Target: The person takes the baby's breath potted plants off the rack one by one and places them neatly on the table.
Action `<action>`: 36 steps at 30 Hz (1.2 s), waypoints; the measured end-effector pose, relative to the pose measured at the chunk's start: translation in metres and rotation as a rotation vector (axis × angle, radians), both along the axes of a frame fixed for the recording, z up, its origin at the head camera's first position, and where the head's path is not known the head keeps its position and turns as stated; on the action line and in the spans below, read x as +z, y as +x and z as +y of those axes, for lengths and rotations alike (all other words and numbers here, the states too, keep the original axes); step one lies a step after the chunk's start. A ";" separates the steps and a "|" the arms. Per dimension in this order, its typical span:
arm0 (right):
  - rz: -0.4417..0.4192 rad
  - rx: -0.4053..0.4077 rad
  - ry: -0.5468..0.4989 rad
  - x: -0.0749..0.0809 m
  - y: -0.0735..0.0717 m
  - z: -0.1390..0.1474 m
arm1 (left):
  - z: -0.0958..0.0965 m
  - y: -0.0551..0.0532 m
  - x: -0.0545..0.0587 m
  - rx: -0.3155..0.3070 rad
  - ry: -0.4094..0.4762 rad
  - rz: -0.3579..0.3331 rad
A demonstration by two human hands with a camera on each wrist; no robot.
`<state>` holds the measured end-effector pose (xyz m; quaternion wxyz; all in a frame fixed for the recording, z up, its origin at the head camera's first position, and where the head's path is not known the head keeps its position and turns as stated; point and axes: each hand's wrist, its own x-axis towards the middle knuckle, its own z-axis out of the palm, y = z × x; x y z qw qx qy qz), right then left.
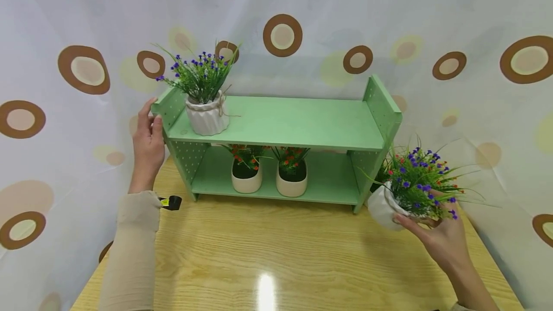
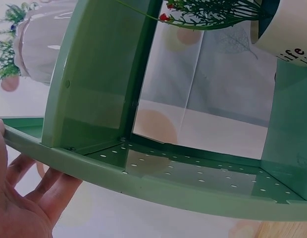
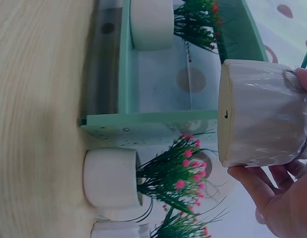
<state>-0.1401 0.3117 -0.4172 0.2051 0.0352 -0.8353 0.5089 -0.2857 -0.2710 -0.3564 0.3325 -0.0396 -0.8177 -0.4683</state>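
Note:
A green two-tier shelf [image 1: 281, 119] stands on the wooden table. My left hand [image 1: 149, 145] grips the front edge of its left side panel [image 2: 109, 176], fingers behind. In my right hand [image 1: 445, 234] is a white ribbed flowerpot [image 1: 384, 208] with purple flowers and a twine bow, tilted beside the shelf's right end. The right wrist view shows the pot's flat base [image 3: 225, 116] and the fingers [image 3: 257, 186] around its side. A similar purple-flowered pot [image 1: 207, 116] stands upright at the left of the top board.
Two cream pots [image 1: 246, 181] with red flowers stand on the lower board. Right of the shelf, a white pot [image 3: 111, 176] with pink flowers and another pot [image 3: 119, 229] stand on the table. A black-and-yellow object [image 1: 173, 202] lies by the left sleeve. A dotted curtain [image 1: 319, 8] hangs behind.

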 end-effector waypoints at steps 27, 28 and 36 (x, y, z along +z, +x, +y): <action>-0.183 -0.059 0.021 -0.062 0.002 0.028 | -0.001 -0.002 0.000 0.011 -0.014 -0.002; -0.208 -0.069 0.039 -0.063 0.003 0.029 | -0.001 -0.002 0.000 0.013 -0.015 -0.004; -0.351 -0.065 -0.004 -0.074 0.002 0.034 | -0.001 -0.002 -0.001 0.008 -0.016 0.004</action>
